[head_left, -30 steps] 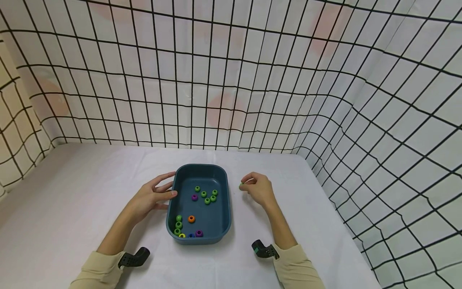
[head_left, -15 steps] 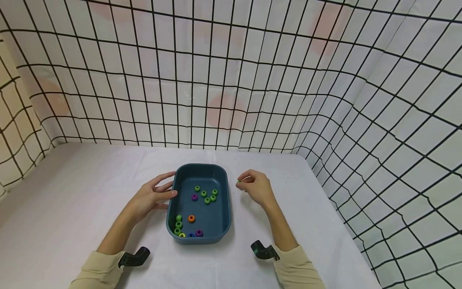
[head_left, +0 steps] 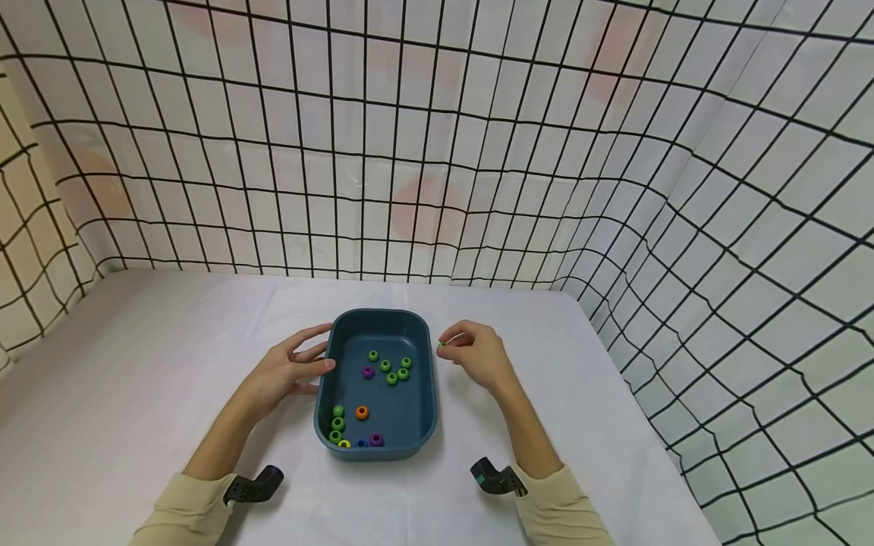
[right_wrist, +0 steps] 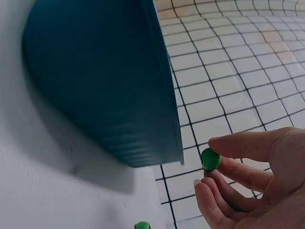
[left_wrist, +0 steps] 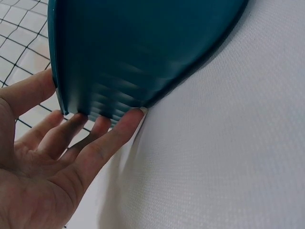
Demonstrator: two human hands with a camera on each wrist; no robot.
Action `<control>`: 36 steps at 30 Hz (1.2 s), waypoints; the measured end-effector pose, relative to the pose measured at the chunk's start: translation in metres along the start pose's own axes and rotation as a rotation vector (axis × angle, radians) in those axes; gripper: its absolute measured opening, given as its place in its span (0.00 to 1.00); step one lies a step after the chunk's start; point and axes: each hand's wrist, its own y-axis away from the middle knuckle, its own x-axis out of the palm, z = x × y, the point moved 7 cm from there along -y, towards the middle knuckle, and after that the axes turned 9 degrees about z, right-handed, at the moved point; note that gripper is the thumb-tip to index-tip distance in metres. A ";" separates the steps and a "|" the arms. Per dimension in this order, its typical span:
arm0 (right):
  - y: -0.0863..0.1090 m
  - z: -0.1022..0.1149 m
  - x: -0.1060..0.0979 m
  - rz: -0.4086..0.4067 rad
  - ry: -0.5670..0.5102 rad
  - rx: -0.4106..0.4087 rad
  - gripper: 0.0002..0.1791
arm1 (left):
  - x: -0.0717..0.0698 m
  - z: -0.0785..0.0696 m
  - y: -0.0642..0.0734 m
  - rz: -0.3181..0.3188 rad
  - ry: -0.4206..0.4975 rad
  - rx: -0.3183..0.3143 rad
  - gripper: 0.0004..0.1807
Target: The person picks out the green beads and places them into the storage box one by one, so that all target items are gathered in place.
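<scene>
A blue tray [head_left: 399, 409] rests on the white cloth in the head view. My left hand [head_left: 283, 373] is at its left side, fingers spread and mostly straight. In the left wrist view its fingertips [left_wrist: 136, 114] touch the outer wall, and the thumb lies at the rim. My right hand [head_left: 478, 356] is raised just off the tray's right rim, pinching a green bead [right_wrist: 210, 159] between thumb and finger. Inside the tray are several green beads [head_left: 385, 365], purple beads [head_left: 376, 440], an orange bead [head_left: 362, 412], a yellow one [head_left: 344, 445] and a blue one [head_left: 362, 445].
Another green bead [right_wrist: 142, 225] shows at the bottom edge of the right wrist view, outside the tray. Black netting [head_left: 437, 159] over white sheeting stands behind the table and along its sides. White cloth [head_left: 171, 341] covers the tabletop.
My right hand has moved left and slightly up toward the tray's right rim, with the green bead in its fingers. The left hand and the tray have stayed put.
</scene>
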 end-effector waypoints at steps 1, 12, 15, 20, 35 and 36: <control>0.001 0.002 0.001 0.005 -0.002 -0.003 0.07 | 0.000 0.000 0.000 0.001 -0.001 0.001 0.41; 0.007 0.018 0.016 0.074 -0.042 -0.073 0.07 | 0.001 -0.001 0.001 0.000 -0.004 0.002 0.41; 0.009 0.021 0.018 0.089 -0.050 -0.084 0.07 | 0.001 -0.001 0.000 0.001 -0.001 0.002 0.41; 0.010 0.025 0.024 0.123 -0.059 -0.105 0.07 | 0.000 0.000 0.001 0.002 0.001 0.003 0.41; 0.014 0.031 0.039 0.176 -0.017 -0.118 0.08 | 0.000 0.000 0.000 0.005 -0.002 0.007 0.41; 0.014 0.031 0.039 0.179 -0.017 -0.117 0.08 | 0.000 0.000 0.000 0.005 -0.003 0.007 0.41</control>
